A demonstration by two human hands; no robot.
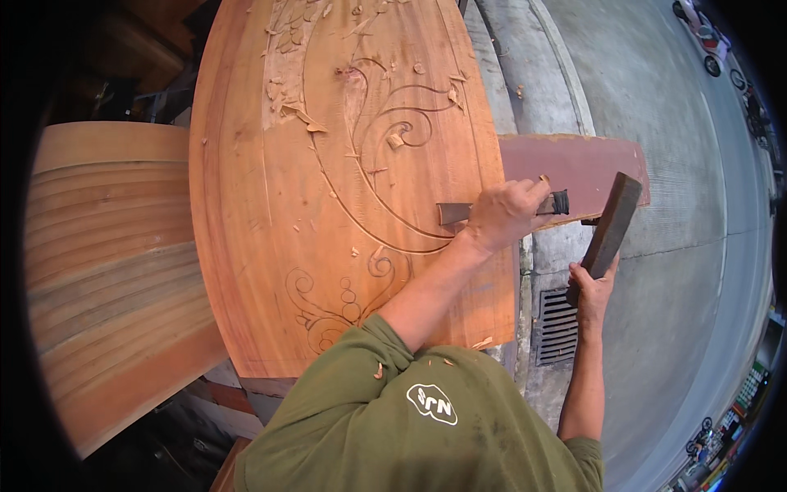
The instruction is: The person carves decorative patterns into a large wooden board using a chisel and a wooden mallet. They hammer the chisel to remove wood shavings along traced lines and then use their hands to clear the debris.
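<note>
My left hand [502,215] is closed around a chisel [454,213]. Its broad metal blade rests at the end of a curved groove in a large wooden panel [242,213], and its black-bound handle end points right. Out past the panel's right edge, my right hand [595,292] grips a dark, squared wooden mallet [616,215] by its lower part, tilted upward and apart from the chisel. Carved curves and drawn scrolls [340,303] cover the panel. Curled wood shavings [305,119] lie along its upper part.
Stacked wooden boards [115,221] lie to the left. A reddish-brown board [586,168] sticks out from under the panel's right side. A drain grate [557,328] is set in the concrete ground [664,279]. A scooter [707,37] stands at the far upper right.
</note>
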